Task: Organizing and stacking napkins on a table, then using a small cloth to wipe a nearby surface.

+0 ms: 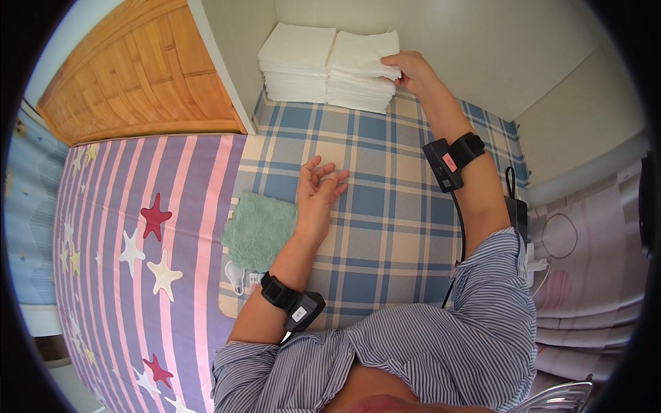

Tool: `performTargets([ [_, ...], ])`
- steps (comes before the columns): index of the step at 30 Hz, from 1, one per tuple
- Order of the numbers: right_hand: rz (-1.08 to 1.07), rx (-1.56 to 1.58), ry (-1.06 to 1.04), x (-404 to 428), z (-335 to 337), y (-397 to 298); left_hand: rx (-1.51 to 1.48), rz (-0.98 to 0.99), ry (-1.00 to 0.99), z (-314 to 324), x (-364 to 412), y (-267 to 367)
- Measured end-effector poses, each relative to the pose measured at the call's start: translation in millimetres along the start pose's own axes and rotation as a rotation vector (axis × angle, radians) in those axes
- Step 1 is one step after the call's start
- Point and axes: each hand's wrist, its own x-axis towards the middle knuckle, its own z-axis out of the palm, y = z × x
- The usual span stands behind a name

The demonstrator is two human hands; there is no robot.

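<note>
Two neat piles of folded white sheets, perhaps cloth or tissue, stand side by side at the back of a plaid-covered surface [382, 248]. My right hand [413, 72] reaches to the right pile [361, 93]. Its thumb lies on top and its fingers go under the upper layers [361, 54], which sit slightly lifted at that edge. The left pile [297, 62] is untouched. My left hand [320, 191] hovers over the plaid cover, palm partly up, fingers loosely bent and apart, with nothing in it. A green fluffy cloth [261, 229] lies just left of that wrist.
Pale panels [439, 41] enclose the back and right side. A bed with a striped, star-patterned sheet [124, 206] and wooden headboard [150, 77] adjoins on the left. A white bulb-shaped item [235, 277] lies below the green cloth. A black device [516, 217] sits behind my right arm.
</note>
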Motion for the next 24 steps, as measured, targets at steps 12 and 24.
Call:
performTargets([
  [12, -0.752, -0.649, 0.162, -54.7, 23.8, -6.9, 0.027, 0.017, 0.006, -2.4, -0.3, -0.6],
  [24, -0.397, -1.079, -0.562, -35.0, 45.1, 58.8, 0.024, 0.004, 0.011, 2.4, -2.2, 2.0],
])
